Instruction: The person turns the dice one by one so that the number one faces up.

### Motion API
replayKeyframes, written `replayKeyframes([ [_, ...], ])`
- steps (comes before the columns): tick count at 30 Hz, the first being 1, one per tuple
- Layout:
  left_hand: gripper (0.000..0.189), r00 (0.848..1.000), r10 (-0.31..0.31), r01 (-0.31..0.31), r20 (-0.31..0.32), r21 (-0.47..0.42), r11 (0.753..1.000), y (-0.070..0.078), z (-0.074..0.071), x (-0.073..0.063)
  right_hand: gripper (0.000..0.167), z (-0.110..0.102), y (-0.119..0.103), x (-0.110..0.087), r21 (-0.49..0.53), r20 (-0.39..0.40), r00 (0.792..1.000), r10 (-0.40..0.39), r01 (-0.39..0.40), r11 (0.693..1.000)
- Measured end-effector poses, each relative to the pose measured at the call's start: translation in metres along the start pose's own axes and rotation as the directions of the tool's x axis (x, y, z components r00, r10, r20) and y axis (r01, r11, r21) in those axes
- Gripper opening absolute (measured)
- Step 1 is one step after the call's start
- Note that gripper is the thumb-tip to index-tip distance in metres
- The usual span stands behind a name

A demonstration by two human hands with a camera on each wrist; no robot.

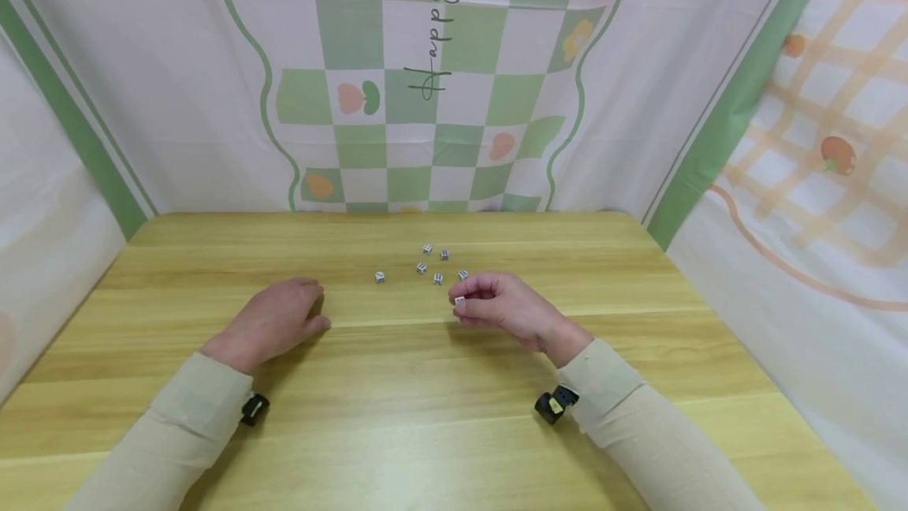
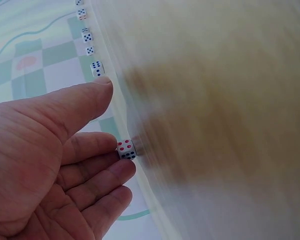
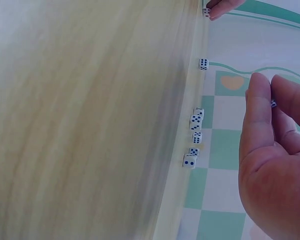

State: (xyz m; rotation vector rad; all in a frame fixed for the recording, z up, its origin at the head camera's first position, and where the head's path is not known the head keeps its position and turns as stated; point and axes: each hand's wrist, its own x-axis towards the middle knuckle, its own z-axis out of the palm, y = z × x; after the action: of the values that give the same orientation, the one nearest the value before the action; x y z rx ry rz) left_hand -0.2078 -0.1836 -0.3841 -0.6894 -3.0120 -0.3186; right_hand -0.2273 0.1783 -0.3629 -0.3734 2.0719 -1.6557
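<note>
My right hand (image 1: pixel 507 307) pinches a small white die (image 1: pixel 459 301) between thumb and fingertips, raised over the wooden table. In the right wrist view only a bit of that die (image 3: pixel 273 103) shows between the fingers. My left hand (image 1: pixel 280 318) is at the table's left side with loosely bent fingers, thumb held apart. Another die (image 2: pixel 126 149), with red and blue dots, touches its fingertips in the left wrist view; the head view hides it behind the hand. Between the hands, several white dice (image 1: pixel 422 267) lie scattered, one of them (image 1: pixel 379 277) farther left, another (image 1: pixel 463 274) just beyond my right fingers.
The wooden table (image 1: pixel 397 416) ends at a back edge against a checkered curtain (image 1: pixel 407 140). Curtains also hang at the left (image 1: pixel 50 203) and right (image 1: pixel 801 203). A black wrist device (image 1: pixel 556 404) sits under the right sleeve cuff, another (image 1: pixel 254 408) by the left.
</note>
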Motion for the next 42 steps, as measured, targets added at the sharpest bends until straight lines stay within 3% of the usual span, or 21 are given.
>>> replayKeyframes([
  [10,0.024,1.000,-0.004,0.004,-0.001,0.003,1.000,0.0018,0.0003,-0.0018,0.041,0.0000,0.0017,-0.0006,-0.042,0.007,1.000,-0.016,0.017,0.999],
  [25,0.022,1.000,-0.012,0.012,0.002,-0.006,1.000,0.0030,-0.0011,-0.0021,0.033,0.0018,0.0017,-0.0015,-0.090,0.005,1.000,-0.009,0.010,0.996],
  [31,0.030,1.000,-0.016,0.016,0.007,-0.007,1.000,0.0024,-0.0004,-0.0021,0.040,0.0027,0.0004,-0.0019,-0.130,-0.017,1.000,0.001,-0.004,0.991],
  [42,0.041,1.000,-0.020,0.020,0.013,0.002,1.000,0.0035,-0.0013,-0.0017,0.040,0.0017,0.0004,-0.0026,-0.167,-0.022,1.000,-0.014,0.010,0.986],
])
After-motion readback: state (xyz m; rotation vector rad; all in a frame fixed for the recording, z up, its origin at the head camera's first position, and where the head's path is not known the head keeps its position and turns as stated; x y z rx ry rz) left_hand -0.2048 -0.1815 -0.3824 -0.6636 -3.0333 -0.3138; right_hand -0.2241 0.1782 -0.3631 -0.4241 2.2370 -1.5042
